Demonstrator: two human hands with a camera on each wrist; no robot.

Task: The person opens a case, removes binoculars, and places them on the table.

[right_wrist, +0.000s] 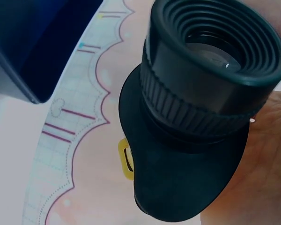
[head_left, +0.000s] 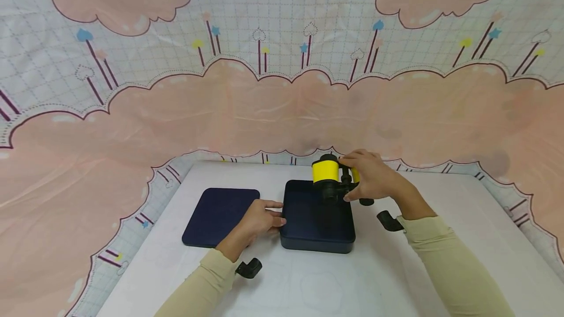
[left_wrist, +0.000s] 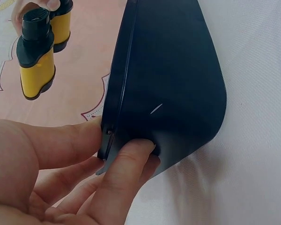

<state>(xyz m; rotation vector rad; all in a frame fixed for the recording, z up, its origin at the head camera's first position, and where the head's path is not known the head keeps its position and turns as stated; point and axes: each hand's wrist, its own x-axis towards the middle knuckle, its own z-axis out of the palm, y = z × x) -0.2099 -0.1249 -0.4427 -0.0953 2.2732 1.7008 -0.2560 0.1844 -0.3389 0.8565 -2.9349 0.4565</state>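
My right hand (head_left: 372, 175) holds a pair of yellow and black binoculars (head_left: 326, 172) above the far right part of a dark blue box (head_left: 317, 245). In the right wrist view a black eyepiece (right_wrist: 201, 103) fills much of the frame, beside a small yellow loop (right_wrist: 125, 159). My left hand (head_left: 259, 218) is at the left side of the box, which stands without its lid. The left wrist view shows its thumb and fingers gripping the edge of the box (left_wrist: 173, 61). A flat dark blue lid (head_left: 218, 216) lies left of the box, partly behind my left hand.
The white table (head_left: 423, 258) bears the box and lid. A patterned cloth (head_left: 282, 116) with pink clouds hangs behind it and shows along its sides. Black wrist camera mounts (head_left: 249, 268) stick out from both sleeves, close above the tabletop.
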